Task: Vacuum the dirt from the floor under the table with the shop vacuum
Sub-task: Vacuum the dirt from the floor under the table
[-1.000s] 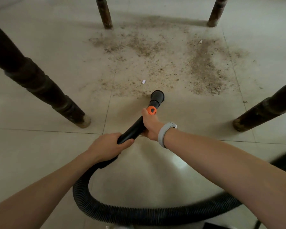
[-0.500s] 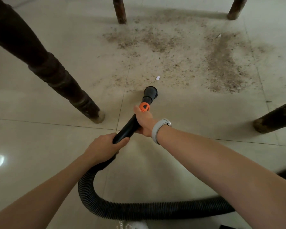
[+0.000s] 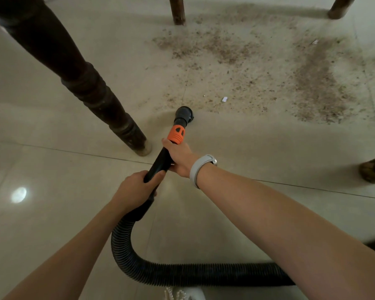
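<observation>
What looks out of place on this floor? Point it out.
Brown dirt is strewn across the tiles between the table legs, densest at right. A small white scrap lies in it, just beyond the vacuum nozzle.

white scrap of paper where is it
In the head view, the white scrap lies in the dirt, just up-right of the vacuum nozzle.

Both forearms are bare, with no sleeves showing, and a smooth pale grey wristband (image 3: 198, 168) with a small metal clasp circles the wrist just behind the right hand (image 3: 179, 155), while the left hand (image 3: 136, 189) wears nothing.
</observation>
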Tool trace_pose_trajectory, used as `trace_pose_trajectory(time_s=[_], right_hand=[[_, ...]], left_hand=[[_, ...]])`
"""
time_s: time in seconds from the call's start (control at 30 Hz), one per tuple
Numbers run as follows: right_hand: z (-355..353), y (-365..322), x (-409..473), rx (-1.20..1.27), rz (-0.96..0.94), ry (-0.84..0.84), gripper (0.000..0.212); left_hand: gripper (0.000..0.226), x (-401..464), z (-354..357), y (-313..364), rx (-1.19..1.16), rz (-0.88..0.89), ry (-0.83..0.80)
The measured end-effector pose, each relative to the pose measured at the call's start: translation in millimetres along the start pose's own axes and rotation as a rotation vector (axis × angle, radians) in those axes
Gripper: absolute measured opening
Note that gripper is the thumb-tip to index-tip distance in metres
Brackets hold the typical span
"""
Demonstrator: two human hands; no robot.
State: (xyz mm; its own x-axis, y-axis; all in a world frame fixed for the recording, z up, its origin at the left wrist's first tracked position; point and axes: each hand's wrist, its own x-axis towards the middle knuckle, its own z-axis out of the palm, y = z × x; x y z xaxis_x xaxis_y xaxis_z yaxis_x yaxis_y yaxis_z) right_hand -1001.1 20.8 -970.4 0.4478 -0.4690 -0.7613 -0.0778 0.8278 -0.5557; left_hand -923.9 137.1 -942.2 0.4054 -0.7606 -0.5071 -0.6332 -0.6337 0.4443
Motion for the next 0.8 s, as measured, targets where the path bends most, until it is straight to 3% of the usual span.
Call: trace_pose_trajectory(time_s=[0.27,0.43,0.6,0.8], right_hand=[[15.0,-2.7,6.8,0.045,0.008,-0.081,0.028],[24.8,-26.6,1.4,0.002,-0.033,-0.103,0.019],[23.4,-52.7,5.3,-0.350,-0.170,-0.020,0.026],[-14.9,-31.0,-6.7,-0.553,-0.159,-0.065,0.022]], left_hand=[[0.047,1.3,-6.1,4.6,-0.094,-0.090,0.112],[0.059,13.1,-2.3,22.8,-0.287,-0.181,0.203],[0.054,19.4,21.5,52.4,-0.644,-0.247,0.222],[0.051,5.9,73.0,68.3,-0.775,-0.322,0.181]])
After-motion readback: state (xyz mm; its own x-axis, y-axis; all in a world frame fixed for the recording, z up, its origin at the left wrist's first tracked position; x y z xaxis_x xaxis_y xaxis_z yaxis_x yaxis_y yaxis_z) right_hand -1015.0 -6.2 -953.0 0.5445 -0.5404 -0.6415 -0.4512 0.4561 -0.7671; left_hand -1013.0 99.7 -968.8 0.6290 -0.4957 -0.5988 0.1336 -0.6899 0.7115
